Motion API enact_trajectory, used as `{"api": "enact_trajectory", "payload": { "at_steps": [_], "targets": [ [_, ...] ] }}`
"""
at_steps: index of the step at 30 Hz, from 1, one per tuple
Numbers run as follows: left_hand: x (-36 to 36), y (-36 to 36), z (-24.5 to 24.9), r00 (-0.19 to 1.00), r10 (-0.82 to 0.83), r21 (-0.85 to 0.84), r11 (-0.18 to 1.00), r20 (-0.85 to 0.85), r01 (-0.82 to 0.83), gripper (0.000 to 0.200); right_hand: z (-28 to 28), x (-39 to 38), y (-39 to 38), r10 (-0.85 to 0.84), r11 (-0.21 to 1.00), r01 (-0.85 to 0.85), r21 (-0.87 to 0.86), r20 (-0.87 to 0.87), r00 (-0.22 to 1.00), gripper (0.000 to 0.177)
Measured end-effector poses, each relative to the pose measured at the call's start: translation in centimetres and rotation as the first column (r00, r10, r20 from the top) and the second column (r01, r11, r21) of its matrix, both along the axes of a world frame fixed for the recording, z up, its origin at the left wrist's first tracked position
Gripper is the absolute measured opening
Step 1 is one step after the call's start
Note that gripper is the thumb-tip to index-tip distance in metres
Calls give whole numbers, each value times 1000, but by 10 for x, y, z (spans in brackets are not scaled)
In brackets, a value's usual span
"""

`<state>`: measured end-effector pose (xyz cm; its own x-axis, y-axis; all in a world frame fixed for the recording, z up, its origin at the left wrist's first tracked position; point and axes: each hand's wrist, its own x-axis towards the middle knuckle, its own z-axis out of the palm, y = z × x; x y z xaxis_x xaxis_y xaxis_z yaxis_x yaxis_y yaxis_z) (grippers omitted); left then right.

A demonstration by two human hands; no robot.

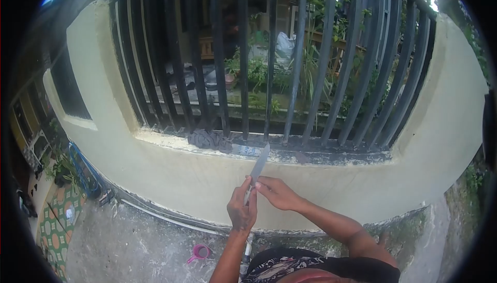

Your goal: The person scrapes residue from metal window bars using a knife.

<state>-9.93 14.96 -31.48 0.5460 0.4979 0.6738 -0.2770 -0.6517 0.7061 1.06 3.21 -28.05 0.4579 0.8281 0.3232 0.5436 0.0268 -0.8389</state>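
Observation:
A knife (pixel 260 164) with a broad grey blade is held up in front of the pale wall, its tip pointing away from me toward the window ledge. My left hand (pixel 242 208) is closed around its light-coloured handle. From the right, my right hand (pixel 279 193) reaches across, with its thumb and fingers closed at the base of the blade; exactly what these fingertips grip is partly hidden. Beyond the tip, a blue-and-white packet (pixel 246 150) lies on the ledge (pixel 331 157), beside a crumpled grey cloth (pixel 203 139).
Dark metal bars (pixel 272 55) rise from the ledge, with plants (pixel 253 71) behind them. A pink dipper (pixel 198 253) sits on the concrete floor (pixel 140 247) below. A white pipe (pixel 165 218) runs along the wall's foot. A blue hose (pixel 83 164) hangs at the left.

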Motion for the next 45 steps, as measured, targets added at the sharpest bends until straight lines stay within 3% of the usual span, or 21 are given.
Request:
{"api": "enact_trajectory", "payload": {
  "at_steps": [4,8,10,14,16,18,20,21,22,24,26,28,29,35,37,41,43,44,45],
  "targets": [
    [12,29,43,994,88,274,956,65,-103,43,59,23,-5,-87,994,88,63,-21,996,50],
    [27,50,112,979,166,506,838,117,-202,51,129,44,-10,-285,855,222,469,67,956,55],
    [38,53,156,970,187,645,725,153,-242,56,160,65,-11,-411,738,199,645,195,891,54],
    [56,40,243,945,275,802,516,179,-302,65,228,99,-13,-535,616,147,774,275,799,42],
    [65,31,278,912,323,819,431,252,-379,58,255,119,-15,-731,549,10,835,475,491,28],
    [78,29,311,883,312,823,347,350,-449,46,277,126,-17,-752,522,2,853,460,471,21],
    [93,40,338,855,321,822,279,408,-497,39,295,138,-21,-849,498,17,867,483,213,21],
    [100,45,352,837,286,806,251,467,-536,38,304,144,-22,-887,462,-14,887,462,8,18],
    [105,51,365,805,254,793,175,536,-583,36,315,149,-24,-886,464,-16,886,464,5,18],
    [112,61,387,779,203,775,115,593,-621,36,338,159,-28,-885,440,-95,893,414,-212,18],
    [119,73,406,777,172,777,84,606,-624,36,355,158,-33,-877,455,-100,885,426,-222,15],
    [123,79,418,776,135,778,49,616,-626,36,367,152,-40,-866,462,-116,879,420,-271,32],
    [125,82,422,794,163,800,41,586,-599,36,367,157,-35,-888,447,-75,891,432,-160,6],
    [136,88,422,823,230,841,34,519,-540,36,368,156,-39,-859,491,-104,865,461,-223,12],
    [139,88,420,843,216,845,112,492,-522,36,371,156,-41,-841,518,-69,853,492,-228,12],
    [137,78,432,851,167,846,122,499,-520,36,391,165,-39,-820,562,-70,824,544,-174,12],
    [113,40,437,894,238,815,371,380,-445,28,401,161,-41,-819,560,-61,826,541,-192,12],
    [121,53,438,895,237,814,374,379,-444,28,404,157,-42,-819,556,-53,829,535,-208,12],
    [138,76,439,883,175,835,288,436,-470,30,403,158,-42,-820,558,-67,827,537,-198,11]
  ]
}}
